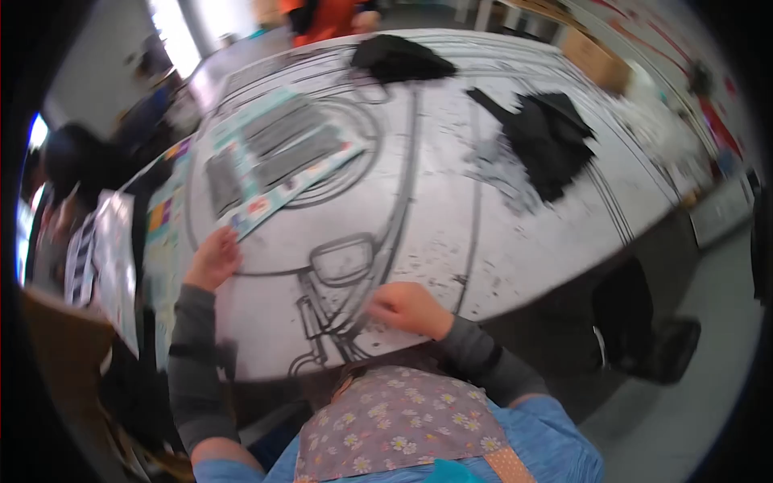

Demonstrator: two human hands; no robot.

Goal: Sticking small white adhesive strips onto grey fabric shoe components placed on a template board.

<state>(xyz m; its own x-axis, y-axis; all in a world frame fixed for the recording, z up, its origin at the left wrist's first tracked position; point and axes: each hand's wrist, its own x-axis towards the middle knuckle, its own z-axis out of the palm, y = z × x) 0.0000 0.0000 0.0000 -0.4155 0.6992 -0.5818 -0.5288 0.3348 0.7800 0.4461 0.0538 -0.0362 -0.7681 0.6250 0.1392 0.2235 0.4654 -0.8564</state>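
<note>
Closest in, a daisy-patterned apron (403, 419) covers the person's front over a blue shirt (539, 435), and dark grey sleeves (192, 346) cover the forearms. The right hand (411, 310) is over the near part of the white table (451, 233), fingers curled inward and blurred; whether anything is in it I cannot tell. Just beside it, thick black line drawing (342, 259) runs across the tabletop, with small dark scraps (460, 279) scattered to its right. Farther out to the left, the left hand (213, 258) has its fingers closed on the near corner of a light-blue printed sheet (278, 197). The sheet lies slantwise on the left part of the table, and flat grey pieces (282, 126) rest on it. Across from it, on the right, lies a crumpled black cloth (551, 145), with a thinner greyish patch (507, 173) next to it. Another black heap (398, 58) sits near the far edge. A clear plastic bag (664, 129) and a cardboard box (594, 60) are at the far right. Beyond the far edge stands a person in orange (326, 18).
</note>
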